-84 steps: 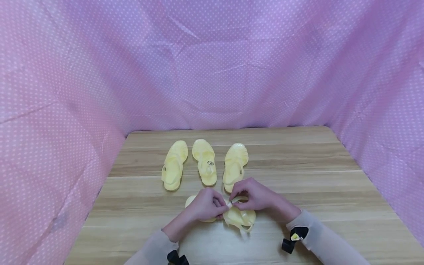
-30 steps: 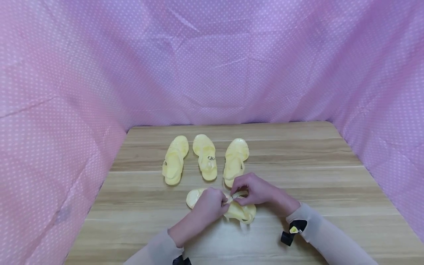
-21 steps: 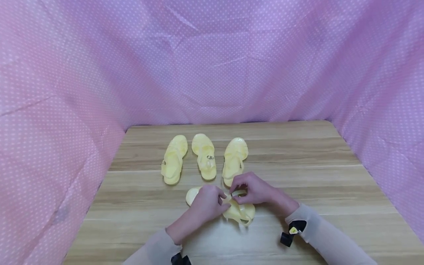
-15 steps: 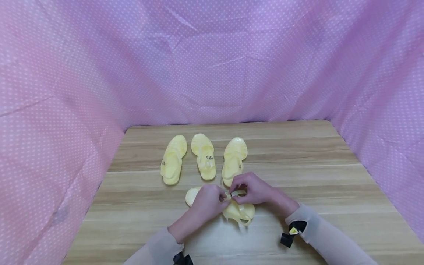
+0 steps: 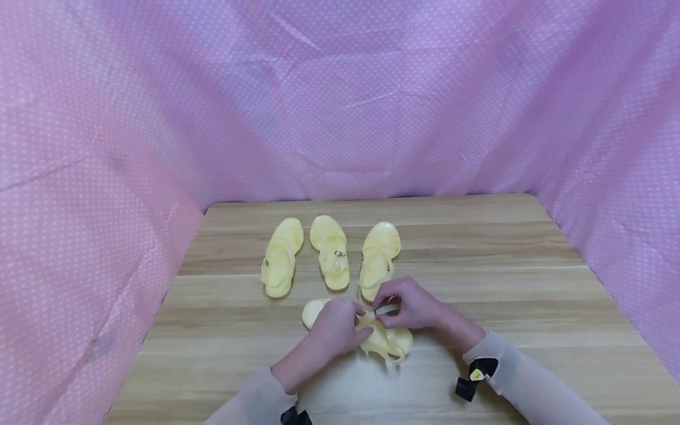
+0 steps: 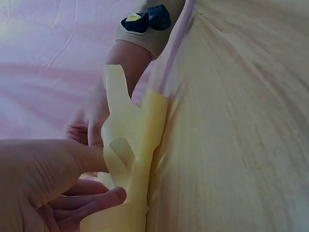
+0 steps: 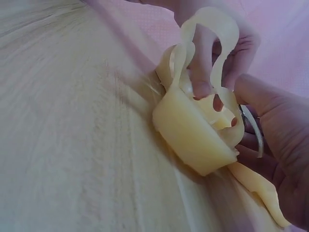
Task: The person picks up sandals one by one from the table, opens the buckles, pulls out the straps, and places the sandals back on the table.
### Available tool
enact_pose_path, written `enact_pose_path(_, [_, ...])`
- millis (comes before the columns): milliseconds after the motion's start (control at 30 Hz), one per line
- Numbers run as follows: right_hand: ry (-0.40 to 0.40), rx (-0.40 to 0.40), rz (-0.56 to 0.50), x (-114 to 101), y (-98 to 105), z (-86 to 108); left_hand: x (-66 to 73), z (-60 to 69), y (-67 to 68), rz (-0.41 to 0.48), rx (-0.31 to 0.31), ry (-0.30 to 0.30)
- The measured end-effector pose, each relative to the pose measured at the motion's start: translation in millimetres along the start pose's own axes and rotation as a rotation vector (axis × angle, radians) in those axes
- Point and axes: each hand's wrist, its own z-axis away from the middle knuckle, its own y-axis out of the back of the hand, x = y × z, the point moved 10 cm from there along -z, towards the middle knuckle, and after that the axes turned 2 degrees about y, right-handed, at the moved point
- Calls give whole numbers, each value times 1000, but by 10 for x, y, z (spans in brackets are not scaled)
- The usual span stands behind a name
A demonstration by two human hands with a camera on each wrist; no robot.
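A pale yellow jelly sandal (image 5: 382,341) lies sideways near the front of the table, toe to the left and heel to the right. Across its middle my left hand (image 5: 336,326) grips the upper, and the left wrist view shows the thumb and fingers around the sandal's straps (image 6: 120,159). My right hand (image 5: 408,304) pinches the ankle strap on the sandal's far side. A thin strap end (image 7: 254,130) and a bit of metal buckle show by the right fingers in the right wrist view. The left hand covers part of the sandal's front.
Three matching yellow sandals stand in a row behind the hands: one at left (image 5: 281,260), one in the middle (image 5: 330,254), one at right (image 5: 379,260). The right one's heel is close to my right hand. A pink dotted curtain (image 5: 340,118) encloses the wooden table (image 5: 478,236).
The left hand's thumb and fingertips have drawn slightly back from the right fingertips, and more of the sandal's toe shows. My right hand keeps its pinch on the strap, nearly still.
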Motion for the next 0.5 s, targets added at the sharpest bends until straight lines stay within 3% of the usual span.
enact_pose_path(200, [20,-21,-3,-46,-23,-43,43,-55,46,-6,56,-33])
enact_pose_path(333, [15,-23,3,-46,-27,-63,37,-78,45,48,50,-35])
enact_pose_path(500, [21,-2,21,-36,-6,-51,25,-98,53,55,43,-44])
